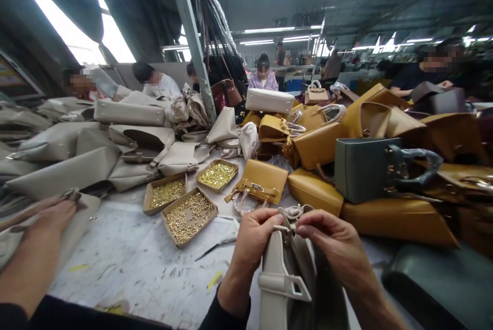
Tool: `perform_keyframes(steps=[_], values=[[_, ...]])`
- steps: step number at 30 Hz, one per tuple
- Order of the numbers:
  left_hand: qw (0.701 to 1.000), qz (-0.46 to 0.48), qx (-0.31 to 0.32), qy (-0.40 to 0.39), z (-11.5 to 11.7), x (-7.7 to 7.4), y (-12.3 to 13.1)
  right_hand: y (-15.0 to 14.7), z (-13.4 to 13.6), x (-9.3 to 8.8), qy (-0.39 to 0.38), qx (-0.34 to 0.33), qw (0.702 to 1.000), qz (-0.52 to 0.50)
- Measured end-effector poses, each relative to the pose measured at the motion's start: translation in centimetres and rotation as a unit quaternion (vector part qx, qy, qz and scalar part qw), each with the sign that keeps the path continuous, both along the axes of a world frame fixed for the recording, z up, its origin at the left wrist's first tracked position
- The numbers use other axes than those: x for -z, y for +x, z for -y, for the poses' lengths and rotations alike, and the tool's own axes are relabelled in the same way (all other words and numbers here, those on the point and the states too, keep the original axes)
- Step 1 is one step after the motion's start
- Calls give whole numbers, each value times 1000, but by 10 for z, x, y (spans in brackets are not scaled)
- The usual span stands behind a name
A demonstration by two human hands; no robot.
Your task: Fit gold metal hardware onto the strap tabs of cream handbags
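Note:
An off-white handbag (272,263) stands upright in front of me, its mouth partly open and a strap with a slotted end (285,285) hanging on its side. My left hand (252,235) is closed on the bag's top edge, thumb and forefinger pinching near a small tab. At the opposite side of the opening, my right hand (333,240) has its thumb and fingers pressed together by the rim. What the right fingertips hold is too small and hidden to make out. Just beyond my hands lies a mustard handbag (264,178) with a metal clasp and wrapped handles.
Several shallow boxes of gold hardware, including one of small studs (188,214), sit left of centre near a dark pointed tool (211,249). A co-worker's hand (50,219) rests on beige bags at left. A grey-green bag (360,171) stands among piled mustard bags. People sit beyond.

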State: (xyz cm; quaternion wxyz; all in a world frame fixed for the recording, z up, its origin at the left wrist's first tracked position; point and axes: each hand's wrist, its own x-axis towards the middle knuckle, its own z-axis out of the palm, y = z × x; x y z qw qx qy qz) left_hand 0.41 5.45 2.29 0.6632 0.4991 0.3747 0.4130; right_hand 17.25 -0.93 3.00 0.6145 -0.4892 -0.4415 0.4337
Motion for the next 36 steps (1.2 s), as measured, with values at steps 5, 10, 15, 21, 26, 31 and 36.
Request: perform_keyframes(steps=[5, 10, 15, 21, 26, 31, 36], values=[[993, -98, -11, 69, 14, -18, 9, 11, -2, 5, 3, -2, 999, -42], [984, -147, -17, 102, 22, -30, 20, 14, -3, 7, 25, -10, 998, -55], [970, -191, -29, 146, 26, -33, 30, 14, 1, 11, 44, 3, 997, -61], [950, -228, -44, 209, 28, -33, 40, 17, 5, 12, 91, 27, 995, -32], [938, -235, -43, 251, 30, -32, 42, 17, 4, 14, 73, 17, 994, -78], [928, -233, -56, 284, 32, -31, 42, 14, 3, 14, 30, 19, 992, -122], [924, -237, -59, 293, 30, -29, 41, 12, 2, 16, 29, 13, 992, -124]])
